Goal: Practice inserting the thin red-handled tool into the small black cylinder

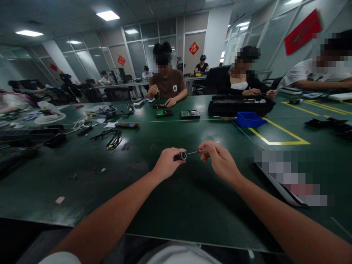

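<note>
My left hand [168, 161] is closed around a short dark cylinder [182, 156] with a round, silver-rimmed end that faces me and to the right. Between the thumb and fingers of my right hand [218, 157] is a slim screwdriver [198, 151], red near its shaft. Its thin metal shaft points left, and the tip meets or nearly meets the cylinder's rim; I cannot tell whether it is inside. Both hands are above the green table [170, 205], near its middle.
Black cables [111, 139] and a dark rod-shaped tool [128, 125] lie at left. Circuit-board units [190, 114] sit ahead. A blue bin [250, 119] stands before a long black housing [240, 105]. A blurred flat item [288, 183] lies right. Other people [167, 86] work across the table.
</note>
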Action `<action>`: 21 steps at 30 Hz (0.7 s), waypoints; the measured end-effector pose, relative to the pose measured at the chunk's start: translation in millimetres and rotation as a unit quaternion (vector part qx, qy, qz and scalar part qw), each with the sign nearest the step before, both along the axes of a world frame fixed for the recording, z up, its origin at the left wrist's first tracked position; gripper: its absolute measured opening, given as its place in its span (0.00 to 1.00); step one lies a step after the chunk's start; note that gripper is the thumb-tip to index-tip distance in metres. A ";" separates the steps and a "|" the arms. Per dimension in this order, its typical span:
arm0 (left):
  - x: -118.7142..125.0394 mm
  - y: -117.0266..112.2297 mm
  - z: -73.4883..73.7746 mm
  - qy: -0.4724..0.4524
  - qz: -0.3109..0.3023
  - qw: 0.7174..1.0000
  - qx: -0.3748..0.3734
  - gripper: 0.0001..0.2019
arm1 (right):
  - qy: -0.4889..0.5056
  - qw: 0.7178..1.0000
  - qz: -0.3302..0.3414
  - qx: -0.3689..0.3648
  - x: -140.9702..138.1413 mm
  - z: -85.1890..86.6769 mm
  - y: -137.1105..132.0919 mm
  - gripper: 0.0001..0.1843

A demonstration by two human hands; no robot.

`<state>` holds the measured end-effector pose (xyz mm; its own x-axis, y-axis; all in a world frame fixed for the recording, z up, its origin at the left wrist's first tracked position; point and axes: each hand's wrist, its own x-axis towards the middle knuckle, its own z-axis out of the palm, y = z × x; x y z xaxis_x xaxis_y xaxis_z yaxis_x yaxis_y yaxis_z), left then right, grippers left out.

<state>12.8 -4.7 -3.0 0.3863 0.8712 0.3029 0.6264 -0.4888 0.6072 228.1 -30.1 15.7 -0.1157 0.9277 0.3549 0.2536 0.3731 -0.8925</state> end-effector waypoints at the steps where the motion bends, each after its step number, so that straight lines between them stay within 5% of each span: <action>1: 0.0 -0.1 0.0 0.005 -0.001 1.000 -0.002 0.19 | -0.005 1.000 -0.002 0.002 0.0 -0.5 -0.4 0.22; 8: -3.1 -0.4 -0.5 -0.008 -0.001 1.000 0.005 0.20 | 0.055 0.998 -0.032 -0.014 -0.6 -3.8 1.6 0.13; 14: -2.2 0.0 -1.0 -0.002 -0.009 1.000 0.003 0.20 | 0.054 0.997 -0.042 -0.030 -1.4 -1.1 1.8 0.17; 21: -1.6 2.2 6.6 0.003 0.016 0.999 0.041 0.20 | 0.270 0.955 -0.048 -0.113 -7.2 -8.5 9.7 0.12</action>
